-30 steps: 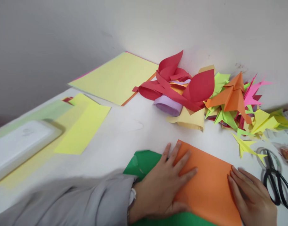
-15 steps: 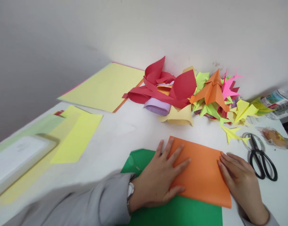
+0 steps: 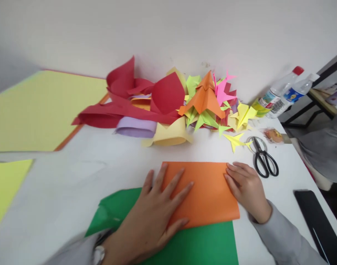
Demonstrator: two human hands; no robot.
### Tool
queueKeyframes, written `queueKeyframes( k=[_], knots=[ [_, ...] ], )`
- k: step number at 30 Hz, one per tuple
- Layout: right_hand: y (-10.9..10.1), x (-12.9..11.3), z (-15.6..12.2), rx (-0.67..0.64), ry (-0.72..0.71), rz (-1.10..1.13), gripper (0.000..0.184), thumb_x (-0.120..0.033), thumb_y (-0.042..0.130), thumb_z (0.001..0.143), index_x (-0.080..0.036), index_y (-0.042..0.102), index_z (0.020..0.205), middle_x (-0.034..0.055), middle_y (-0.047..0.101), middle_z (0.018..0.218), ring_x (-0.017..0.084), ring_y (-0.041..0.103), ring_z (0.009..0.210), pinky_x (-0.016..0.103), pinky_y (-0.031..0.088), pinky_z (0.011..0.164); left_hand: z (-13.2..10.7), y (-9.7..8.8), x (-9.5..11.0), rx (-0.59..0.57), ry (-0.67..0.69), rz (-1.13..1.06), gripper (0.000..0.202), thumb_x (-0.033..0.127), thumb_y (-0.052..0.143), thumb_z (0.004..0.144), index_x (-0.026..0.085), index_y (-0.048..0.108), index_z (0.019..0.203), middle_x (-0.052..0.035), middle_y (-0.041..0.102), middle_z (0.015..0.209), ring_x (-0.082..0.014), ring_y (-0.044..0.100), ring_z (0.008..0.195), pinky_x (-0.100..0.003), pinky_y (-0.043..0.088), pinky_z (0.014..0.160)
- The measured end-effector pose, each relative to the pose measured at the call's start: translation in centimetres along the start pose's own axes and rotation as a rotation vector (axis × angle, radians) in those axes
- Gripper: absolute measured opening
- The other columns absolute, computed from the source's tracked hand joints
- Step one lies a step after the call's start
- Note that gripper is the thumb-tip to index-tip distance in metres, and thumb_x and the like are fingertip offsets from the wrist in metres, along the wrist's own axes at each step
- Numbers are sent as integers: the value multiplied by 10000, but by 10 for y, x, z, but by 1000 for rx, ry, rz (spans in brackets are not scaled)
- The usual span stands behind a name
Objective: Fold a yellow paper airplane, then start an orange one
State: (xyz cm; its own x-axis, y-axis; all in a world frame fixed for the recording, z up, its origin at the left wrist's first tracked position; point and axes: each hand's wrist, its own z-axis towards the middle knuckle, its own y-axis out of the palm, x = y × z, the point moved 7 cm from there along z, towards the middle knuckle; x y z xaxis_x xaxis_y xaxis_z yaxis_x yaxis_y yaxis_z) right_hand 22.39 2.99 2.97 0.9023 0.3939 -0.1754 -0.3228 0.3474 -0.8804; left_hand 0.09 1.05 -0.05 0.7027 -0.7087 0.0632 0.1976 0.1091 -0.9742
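Orange paper (image 3: 209,187) | left hand (image 3: 154,213) flat on it | right hand (image 3: 244,187) at edge

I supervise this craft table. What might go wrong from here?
1. The orange sheet lies on a green sheet; under the flat left hand either may slide and skew the edges.
2. The scissors lie beside the right hand, which could bump them.
3. The black phone lies near the edge of the table and might get nudged off.
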Motion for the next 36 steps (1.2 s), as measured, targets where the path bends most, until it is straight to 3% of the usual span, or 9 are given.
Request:
queueKeyframes(
  k=[12, 19, 23, 27, 32, 36],
  knots=[
    [-1, -5, 0, 6, 0, -5, 187, -207, 587, 919, -179, 736, 1030, 71, 760, 1074, 261, 658, 1029, 419, 547, 877, -4, 5, -1, 21, 68, 70, 699, 612, 538, 829, 267, 490, 1435, -176, 451, 1487, -531, 137, 1436, -683, 226, 1053],
    [-5, -6, 2, -12, -13, 10, 178, -287, 622, 905, -187, 740, 992, 70, 764, 1056, 272, 656, 1049, 413, 535, 855, -1, 7, -4, 30, -65, -43, 626, 657, 520, 824, 302, 605, 1333, -134, 504, 1461, -492, 205, 1437, -667, 217, 1092],
    [-5, -4, 2, -65, -11, 16, 230, -353, 619, 903, -183, 737, 1004, 80, 756, 1090, 289, 653, 1054, 435, 522, 866, -2, 6, -1, 23, 14, 10, 655, 627, 523, 837, 287, 538, 1397, -146, 462, 1488, -495, 153, 1449, -671, 192, 1096],
    [-5, -2, 0, -79, -33, -10, 242, -339, 602, 917, -181, 735, 1043, 92, 755, 1089, 285, 654, 1068, 434, 517, 882, -2, 3, 1, -19, 40, 42, 687, 606, 518, 855, 278, 458, 1455, -173, 396, 1521, -521, 97, 1446, -693, 192, 1075],
    [-4, 0, -3, -38, -116, -36, 212, -298, 597, 922, -173, 742, 1015, 81, 768, 1040, 269, 676, 1028, 410, 535, 862, 1, -1, 0, -108, -54, -46, 686, 626, 450, 888, 312, 378, 1494, -135, 313, 1577, -494, 101, 1452, -703, 183, 1088],
    [-2, 5, -6, -22, -151, -34, 224, -321, 596, 921, -168, 741, 995, 75, 766, 1050, 272, 677, 1027, 418, 550, 864, 3, -3, 1, -196, -81, -151, 695, 653, 403, 895, 298, 383, 1493, -155, 298, 1579, -522, 64, 1447, -731, 186, 1073]
  ],
)
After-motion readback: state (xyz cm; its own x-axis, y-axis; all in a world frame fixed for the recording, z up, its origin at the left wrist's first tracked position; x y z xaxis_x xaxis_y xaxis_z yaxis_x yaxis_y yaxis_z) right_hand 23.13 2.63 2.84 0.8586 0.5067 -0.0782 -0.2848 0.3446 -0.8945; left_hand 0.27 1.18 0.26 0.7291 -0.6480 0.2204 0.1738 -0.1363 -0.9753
